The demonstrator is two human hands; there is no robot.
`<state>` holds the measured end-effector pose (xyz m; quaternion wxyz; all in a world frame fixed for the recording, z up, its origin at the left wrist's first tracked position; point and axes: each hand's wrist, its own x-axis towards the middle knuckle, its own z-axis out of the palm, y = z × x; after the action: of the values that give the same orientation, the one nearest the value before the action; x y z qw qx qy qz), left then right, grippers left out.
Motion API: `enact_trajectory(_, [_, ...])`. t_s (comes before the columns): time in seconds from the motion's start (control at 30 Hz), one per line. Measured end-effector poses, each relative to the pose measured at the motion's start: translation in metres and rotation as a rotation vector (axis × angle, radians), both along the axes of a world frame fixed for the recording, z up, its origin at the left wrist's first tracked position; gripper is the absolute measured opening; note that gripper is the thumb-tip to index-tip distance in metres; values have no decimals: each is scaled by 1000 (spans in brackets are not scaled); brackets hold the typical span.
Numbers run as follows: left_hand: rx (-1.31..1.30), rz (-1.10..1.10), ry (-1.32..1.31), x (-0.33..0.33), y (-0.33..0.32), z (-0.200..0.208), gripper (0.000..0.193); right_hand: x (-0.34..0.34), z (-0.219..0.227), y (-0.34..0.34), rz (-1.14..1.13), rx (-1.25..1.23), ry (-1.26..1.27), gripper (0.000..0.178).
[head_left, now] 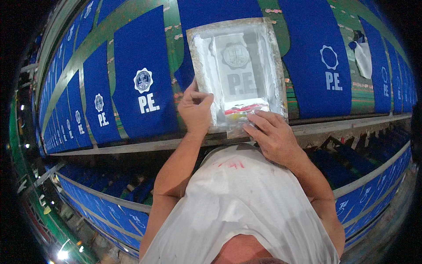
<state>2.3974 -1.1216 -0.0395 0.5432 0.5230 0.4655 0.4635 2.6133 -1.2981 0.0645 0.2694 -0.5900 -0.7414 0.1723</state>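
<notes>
A screen printing frame (278,75) with a pale mesh lies tilted over the long green table. Through its mesh a grey crest and lettering show. My left hand (195,108) grips the frame's left edge, thumb on top. At the frame's near end my right hand (274,134) is closed on what looks like a squeegee (236,130), pale and smeared. White ink and red and yellow streaks lie along it. Blue cloth panels lie on both sides: the left one (143,48) bears a white emblem with detailed inner lines, the right one (316,39) only the emblem's outline and letters.
More printed blue panels (90,114) run along the green table (360,94) to both sides. A white and dark rag (363,57) lies at the right. The table's near ledge (110,150) passes before my body, with blue panels on a lower level (105,211) beneath.
</notes>
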Motion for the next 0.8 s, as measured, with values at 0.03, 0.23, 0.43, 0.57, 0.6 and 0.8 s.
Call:
enact_trajectory(0.03, [3, -6, 10, 1, 0, 2, 16, -3, -1, 3, -9, 8, -42, 44])
enact_trajectory(0.23, [67, -17, -54, 2, 1, -7, 16, -19, 20, 33, -35, -41, -160, 38])
enact_trajectory(0.43, [236, -113, 201, -6, 14, -3, 44, -8, 51, 53, -83, -196, -169, 41])
enact_trajectory(0.57, [628, -245, 619, -28, 36, 29, 58, -24, 56, 36, -141, -276, -187, 46])
enact_trajectory(0.6, [715, -309, 714, -34, 46, 32, 56, -30, 50, 28, -156, -234, -208, 47])
enact_trajectory(0.8, [842, -554, 948, -43, 67, 49, 53, -47, 9, 11, -205, -9, -247, 55])
